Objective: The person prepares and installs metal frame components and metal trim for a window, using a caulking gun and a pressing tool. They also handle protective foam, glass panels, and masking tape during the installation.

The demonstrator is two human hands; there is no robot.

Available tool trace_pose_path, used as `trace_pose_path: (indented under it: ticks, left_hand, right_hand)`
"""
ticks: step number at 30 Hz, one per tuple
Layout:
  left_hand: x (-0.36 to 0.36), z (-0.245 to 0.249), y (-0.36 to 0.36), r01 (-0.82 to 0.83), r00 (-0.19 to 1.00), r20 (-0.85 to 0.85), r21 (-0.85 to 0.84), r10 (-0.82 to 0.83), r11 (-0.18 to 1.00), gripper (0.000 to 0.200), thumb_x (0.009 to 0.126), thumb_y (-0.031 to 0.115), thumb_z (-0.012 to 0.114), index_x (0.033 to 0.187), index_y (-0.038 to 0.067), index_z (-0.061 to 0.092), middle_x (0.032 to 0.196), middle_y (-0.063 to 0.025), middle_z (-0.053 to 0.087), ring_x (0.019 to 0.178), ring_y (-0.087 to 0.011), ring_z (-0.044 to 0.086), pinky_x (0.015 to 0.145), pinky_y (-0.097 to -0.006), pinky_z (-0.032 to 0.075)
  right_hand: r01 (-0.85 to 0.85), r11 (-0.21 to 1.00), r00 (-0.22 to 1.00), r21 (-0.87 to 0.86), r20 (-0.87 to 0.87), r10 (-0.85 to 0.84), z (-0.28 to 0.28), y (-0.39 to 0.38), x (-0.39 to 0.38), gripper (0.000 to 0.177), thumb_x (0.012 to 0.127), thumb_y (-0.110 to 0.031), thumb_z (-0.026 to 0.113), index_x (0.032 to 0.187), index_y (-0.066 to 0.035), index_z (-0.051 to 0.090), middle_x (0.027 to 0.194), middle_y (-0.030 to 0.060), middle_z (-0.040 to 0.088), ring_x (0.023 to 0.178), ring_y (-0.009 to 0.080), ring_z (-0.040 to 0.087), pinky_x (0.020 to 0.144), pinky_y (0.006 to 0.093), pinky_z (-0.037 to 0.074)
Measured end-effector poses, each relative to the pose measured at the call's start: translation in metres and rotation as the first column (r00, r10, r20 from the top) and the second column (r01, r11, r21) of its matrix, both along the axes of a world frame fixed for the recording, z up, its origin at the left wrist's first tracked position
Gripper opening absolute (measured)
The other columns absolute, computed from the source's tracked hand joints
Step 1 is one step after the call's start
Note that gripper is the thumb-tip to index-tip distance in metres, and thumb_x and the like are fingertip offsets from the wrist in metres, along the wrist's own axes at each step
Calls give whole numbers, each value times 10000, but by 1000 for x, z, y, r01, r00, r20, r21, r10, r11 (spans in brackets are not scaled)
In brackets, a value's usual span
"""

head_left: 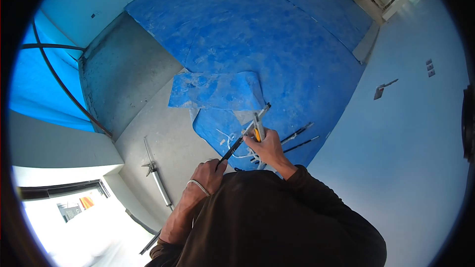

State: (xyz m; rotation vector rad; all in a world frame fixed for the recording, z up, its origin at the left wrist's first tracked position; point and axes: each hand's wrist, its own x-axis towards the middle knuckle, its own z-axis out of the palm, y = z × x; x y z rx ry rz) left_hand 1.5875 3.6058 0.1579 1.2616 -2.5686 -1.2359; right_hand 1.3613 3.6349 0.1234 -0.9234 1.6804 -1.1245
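My left hand, with a braided bracelet at its wrist, is closed on the near end of a long narrow black strip. The strip slants up and away to the right, its far part paler. Held in my right hand is a utility knife with a yellow-orange section and a grey body, right against the strip. Whether its blade is out cannot be made out. Below the hands, crumpled white peelings lie on blue floor sheeting beside more dark strips.
A caulking gun lies on the bare grey floor at left. A loose piece of blue sheeting lies over the larger blue floor covering. A flat-bladed tool is at the right wall. Dark curved pipes cross blue sheeting at far left.
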Motion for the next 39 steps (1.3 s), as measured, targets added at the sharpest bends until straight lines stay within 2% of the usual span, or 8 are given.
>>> trace_pose_path:
  ticks: [3, 6, 8, 10, 13, 17, 36, 39]
  left_hand:
    - [-12, 6, 10, -227, 968, 117, 41, 221, 973, 286, 983, 208, 499, 917, -43, 621, 760, -261, 595, 774, -469, 604, 690, -519, 459]
    - [-1, -23, 9, -152, 986, 71, 31, 150, 988, 310, 979, 237, 505, 919, -35, 641, 780, -264, 610, 771, -470, 609, 700, -524, 468]
    - [9, -15, 1, -74, 996, 54, -15, 75, 997, 312, 976, 244, 512, 927, -32, 649, 787, -258, 622, 764, -463, 615, 705, -525, 474]
    - [20, -12, -10, 67, 990, 131, -76, -57, 995, 354, 987, 289, 486, 982, -16, 667, 795, -227, 655, 766, -428, 645, 725, -508, 496]
    - [22, 9, -21, -35, 963, 268, 162, -9, 986, 406, 1008, 330, 436, 988, -4, 668, 793, -213, 667, 786, -414, 659, 737, -491, 508]
    - [22, 5, -19, 10, 952, 301, 134, -50, 991, 486, 1024, 369, 373, 929, 9, 685, 880, -249, 676, 861, -454, 636, 811, -505, 490]
    - [18, 14, -12, -15, 951, 307, 124, -24, 992, 486, 1008, 390, 392, 933, 8, 684, 888, -256, 676, 885, -456, 633, 838, -516, 482]
    - [23, 30, -16, -10, 947, 321, 104, -24, 995, 425, 1006, 361, 416, 979, 38, 691, 870, -231, 681, 846, -443, 643, 796, -506, 501]
  right_hand:
    - [-45, 998, 973, -42, -230, 34, 1, 0, 3, 296, 846, -249, 744, 815, 23, 630, 548, 67, 539, 467, 165, 471, 484, 341, 406]
    - [-93, 996, 950, -3, -300, 88, -2, 2, -4, 296, 875, -249, 706, 807, 23, 610, 592, 131, 581, 513, 278, 562, 528, 384, 448]
    - [-308, 951, 866, -34, -424, 265, 2, 12, -26, 350, 882, -323, 712, 844, 1, 586, 638, 155, 608, 580, 341, 626, 548, 395, 480]
    - [-404, 914, 761, 38, -541, 358, 7, 24, -48, 394, 891, -382, 694, 858, -11, 565, 661, 165, 616, 592, 350, 639, 540, 407, 484]
    - [-514, 841, 574, 169, -661, 483, 27, 30, -66, 458, 913, -479, 638, 881, -34, 535, 654, 165, 615, 585, 352, 648, 517, 423, 489]
    - [-572, 737, 364, 360, -693, 622, 56, 24, -66, 472, 961, -509, 549, 856, -50, 520, 561, 123, 580, 516, 317, 631, 464, 413, 470]
    - [-614, 732, 311, 293, -763, 567, 49, 19, -64, 506, 952, -542, 530, 891, -41, 566, 529, 121, 567, 484, 303, 616, 448, 411, 452]
    - [-481, 826, 342, 295, -804, 487, 40, 19, -99, 481, 958, -522, 534, 925, -43, 564, 562, 134, 585, 512, 342, 612, 473, 436, 448]
